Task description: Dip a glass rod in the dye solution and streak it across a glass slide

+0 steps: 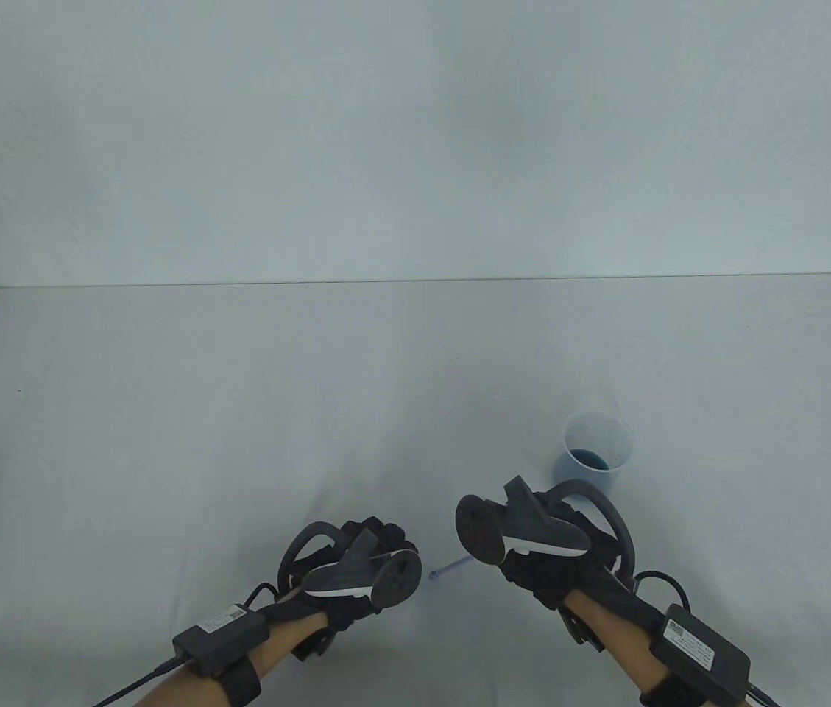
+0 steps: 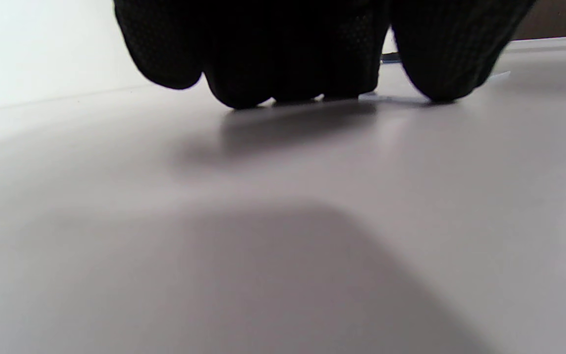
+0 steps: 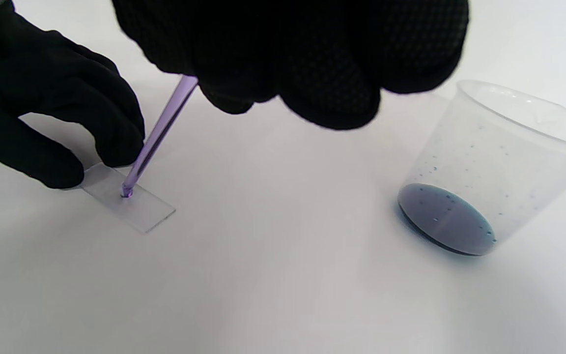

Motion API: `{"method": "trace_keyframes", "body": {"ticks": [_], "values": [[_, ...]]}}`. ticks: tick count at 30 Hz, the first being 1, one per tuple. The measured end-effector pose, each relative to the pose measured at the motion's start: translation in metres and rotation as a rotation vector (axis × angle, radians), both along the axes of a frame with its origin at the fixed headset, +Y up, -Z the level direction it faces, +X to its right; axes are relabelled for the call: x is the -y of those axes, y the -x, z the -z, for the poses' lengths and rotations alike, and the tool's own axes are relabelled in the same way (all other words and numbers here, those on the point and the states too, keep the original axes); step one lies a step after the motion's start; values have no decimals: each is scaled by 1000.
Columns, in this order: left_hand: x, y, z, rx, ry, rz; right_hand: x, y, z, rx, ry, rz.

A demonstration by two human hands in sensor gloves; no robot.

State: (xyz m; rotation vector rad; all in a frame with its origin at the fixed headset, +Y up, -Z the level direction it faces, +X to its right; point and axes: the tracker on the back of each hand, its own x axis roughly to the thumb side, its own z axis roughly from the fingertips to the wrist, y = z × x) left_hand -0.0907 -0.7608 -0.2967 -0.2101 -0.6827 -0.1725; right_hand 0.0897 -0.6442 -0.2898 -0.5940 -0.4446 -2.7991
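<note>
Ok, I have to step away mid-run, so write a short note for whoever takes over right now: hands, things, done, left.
Right hand: grips the glass rod, tilted, its tip on the glass slide.
Left hand: fingertips press the slide's far end flat on the table.
Beaker: stands upright to the right, apart from the slide, with dark blue dye solution in its bottom.
Done: rod tip looks wet, apparently dipped, and has touched down on the slide.
Left: no streak visible yet; draw the rod along the slide.
</note>
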Motion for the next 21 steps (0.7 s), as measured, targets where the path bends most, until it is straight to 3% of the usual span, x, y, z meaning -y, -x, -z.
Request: {"method": "trace_keyframes", "body": {"ticks": [17,21], "values": [[0,-1,0,3,-2,3,-4,-6,0,14,6,-21],[0,-1,0,3,-1,2,-25,-7,-3,10,-42,40]]}}
